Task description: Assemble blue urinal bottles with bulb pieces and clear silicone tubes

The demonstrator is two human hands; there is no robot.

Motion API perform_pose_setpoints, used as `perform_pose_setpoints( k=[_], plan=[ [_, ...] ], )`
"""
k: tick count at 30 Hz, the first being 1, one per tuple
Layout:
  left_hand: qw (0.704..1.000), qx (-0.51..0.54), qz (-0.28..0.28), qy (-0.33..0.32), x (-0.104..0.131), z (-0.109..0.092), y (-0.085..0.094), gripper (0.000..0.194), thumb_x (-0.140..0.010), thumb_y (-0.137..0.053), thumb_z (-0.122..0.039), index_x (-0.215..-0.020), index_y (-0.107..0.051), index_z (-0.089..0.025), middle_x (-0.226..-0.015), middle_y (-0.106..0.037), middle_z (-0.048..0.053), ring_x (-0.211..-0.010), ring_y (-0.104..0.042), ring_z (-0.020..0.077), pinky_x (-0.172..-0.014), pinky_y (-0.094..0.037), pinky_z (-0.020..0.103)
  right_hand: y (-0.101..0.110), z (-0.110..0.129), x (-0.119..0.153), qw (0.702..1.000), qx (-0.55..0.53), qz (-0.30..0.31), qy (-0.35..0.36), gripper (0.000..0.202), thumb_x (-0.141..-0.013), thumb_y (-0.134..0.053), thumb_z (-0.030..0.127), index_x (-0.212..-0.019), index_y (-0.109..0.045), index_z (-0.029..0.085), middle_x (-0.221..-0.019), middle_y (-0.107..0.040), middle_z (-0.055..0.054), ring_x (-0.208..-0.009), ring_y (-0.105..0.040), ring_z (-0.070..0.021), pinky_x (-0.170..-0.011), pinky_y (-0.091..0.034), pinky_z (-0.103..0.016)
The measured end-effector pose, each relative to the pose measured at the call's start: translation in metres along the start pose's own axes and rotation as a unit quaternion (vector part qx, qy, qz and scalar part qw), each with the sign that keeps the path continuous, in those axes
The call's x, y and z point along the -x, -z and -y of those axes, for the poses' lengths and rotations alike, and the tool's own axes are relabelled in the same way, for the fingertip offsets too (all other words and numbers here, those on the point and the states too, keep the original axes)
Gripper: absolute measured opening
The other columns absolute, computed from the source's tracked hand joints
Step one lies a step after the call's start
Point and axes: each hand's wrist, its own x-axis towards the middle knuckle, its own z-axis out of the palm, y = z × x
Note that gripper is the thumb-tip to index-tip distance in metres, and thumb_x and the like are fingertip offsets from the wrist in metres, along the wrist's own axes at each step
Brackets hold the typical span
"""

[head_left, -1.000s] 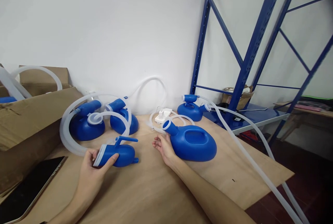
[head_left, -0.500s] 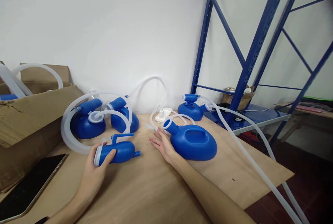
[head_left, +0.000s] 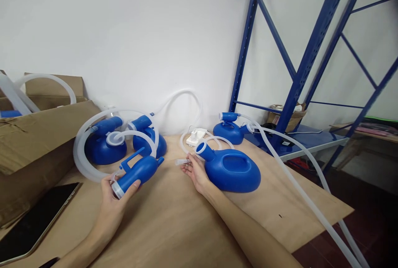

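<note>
My left hand [head_left: 120, 191] is closed around a blue urinal head [head_left: 139, 173], a tubular plastic piece with a side handle, a pale rim at my palm and a narrow spout tilted up to the right. My right hand [head_left: 195, 172] has its fingers curled round the end of a clear hose [head_left: 180, 162], whose tip sticks out to the left. Just right of that hand, a blue urinal bottle [head_left: 231, 170] lies on the table with its open neck pointing up and left. My right hand hides part of the hose.
Two blue bottles with coiled hoses [head_left: 105, 147] [head_left: 152, 143] stand at back left, another bottle [head_left: 228, 133] at back right. A white plug adapter [head_left: 195, 136] sits by the wall. At left are a cardboard box [head_left: 46, 135] and a tablet [head_left: 34, 222]. Blue shelving [head_left: 306, 52] rises at right.
My left hand has turned the urinal head so its spout points more upward. The fingers of my right hand, spread before, have closed on the hose end.
</note>
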Motion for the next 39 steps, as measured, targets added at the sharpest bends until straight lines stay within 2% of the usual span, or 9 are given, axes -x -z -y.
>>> perform_pose_setpoints(
  k=[3, 5, 8, 14, 22, 29, 32, 35, 39],
  plan=[
    [0.999, 0.002, 0.037, 0.006, 0.004, -0.007, 0.002, 0.057, -0.067, -0.082, -0.056, -0.099, -0.045, -0.026, -0.103, -0.056, 0.001, -0.092, -0.066, 0.0252, -0.074, -0.060, 0.037, -0.003, -0.002, 0.005, 1.000, 0.021, 0.006, 0.012, 0.044, -0.064, -0.086, 0.048, -0.078, -0.055, 0.021, -0.065, -0.060, 0.006, -0.054, -0.056, -0.0098, -0.059, -0.043, -0.023],
    [0.998, -0.009, 0.060, -0.024, 0.008, -0.011, 0.003, 0.053, -0.068, -0.081, -0.054, -0.099, -0.047, -0.027, -0.101, -0.056, 0.000, -0.091, -0.064, 0.0250, -0.073, -0.058, 0.035, -0.007, -0.003, 0.009, 0.999, 0.036, 0.013, 0.014, 0.043, -0.063, -0.087, 0.047, -0.076, -0.055, 0.021, -0.062, -0.058, 0.006, -0.052, -0.054, -0.0094, -0.056, -0.041, -0.023],
    [0.994, -0.050, 0.075, -0.059, 0.015, -0.014, 0.003, 0.048, -0.071, -0.077, -0.052, -0.102, -0.048, -0.029, -0.096, -0.057, -0.001, -0.084, -0.062, 0.0245, -0.070, -0.055, 0.035, -0.013, -0.004, 0.014, 0.998, 0.051, 0.016, 0.023, 0.042, -0.063, -0.087, 0.047, -0.074, -0.056, 0.020, -0.061, -0.056, 0.006, -0.051, -0.052, -0.0094, -0.054, -0.039, -0.023],
    [0.995, -0.042, 0.073, -0.057, 0.021, -0.015, 0.001, 0.051, -0.071, -0.076, -0.053, -0.105, -0.047, -0.029, -0.097, -0.057, -0.001, -0.076, -0.061, 0.0236, -0.066, -0.053, 0.036, -0.016, -0.002, 0.016, 0.997, 0.055, 0.001, 0.049, 0.040, -0.066, -0.083, 0.049, -0.076, -0.056, 0.021, -0.059, -0.054, 0.007, -0.052, -0.051, -0.0099, -0.052, -0.038, -0.023],
    [0.984, -0.104, 0.112, -0.089, 0.017, -0.007, 0.008, 0.058, -0.072, -0.075, -0.055, -0.118, -0.054, -0.026, -0.102, -0.066, 0.006, -0.083, -0.067, 0.0275, -0.074, -0.056, 0.039, -0.013, 0.000, 0.015, 0.997, 0.059, 0.014, 0.053, 0.041, -0.065, -0.084, 0.050, -0.074, -0.056, 0.021, -0.058, -0.055, 0.006, -0.051, -0.053, -0.0105, -0.050, -0.037, -0.023],
    [0.979, -0.110, 0.119, -0.123, 0.014, -0.002, 0.009, 0.056, -0.074, -0.075, -0.055, -0.116, -0.055, -0.023, -0.100, -0.068, 0.008, -0.082, -0.068, 0.0273, -0.073, -0.058, 0.039, -0.012, -0.001, 0.016, 0.995, 0.071, 0.006, 0.068, 0.040, -0.065, -0.085, 0.047, -0.071, -0.056, 0.021, -0.057, -0.055, 0.006, -0.049, -0.053, -0.0100, -0.049, -0.037, -0.022],
    [0.975, -0.126, 0.126, -0.133, 0.015, 0.001, 0.008, 0.055, -0.075, -0.074, -0.054, -0.117, -0.055, -0.023, -0.100, -0.068, 0.007, -0.081, -0.068, 0.0263, -0.073, -0.058, 0.039, -0.012, 0.001, 0.018, 0.995, 0.071, 0.011, 0.066, 0.039, -0.065, -0.086, 0.048, -0.070, -0.059, 0.020, -0.060, -0.058, 0.004, -0.051, -0.055, -0.0105, -0.050, -0.041, -0.023],
    [0.975, -0.120, 0.124, -0.138, 0.016, 0.002, 0.007, 0.055, -0.075, -0.074, -0.053, -0.117, -0.054, -0.024, -0.098, -0.067, 0.006, -0.077, -0.067, 0.0248, -0.069, -0.057, 0.037, -0.010, 0.005, 0.022, 0.997, 0.055, 0.025, 0.050, 0.041, -0.064, -0.087, 0.049, -0.075, -0.064, 0.018, -0.074, -0.070, -0.002, -0.067, -0.066, -0.0149, -0.061, -0.050, -0.025],
    [0.976, -0.110, 0.114, -0.151, 0.014, -0.002, 0.005, 0.049, -0.071, -0.076, -0.051, -0.105, -0.054, -0.025, -0.096, -0.067, 0.006, -0.078, -0.068, 0.0261, -0.067, -0.057, 0.036, -0.010, 0.008, 0.027, 0.998, 0.008, 0.059, 0.024, 0.044, -0.062, -0.091, 0.048, -0.082, -0.065, 0.018, -0.086, -0.076, -0.006, -0.082, -0.071, -0.0178, -0.073, -0.054, -0.027]
  ],
)
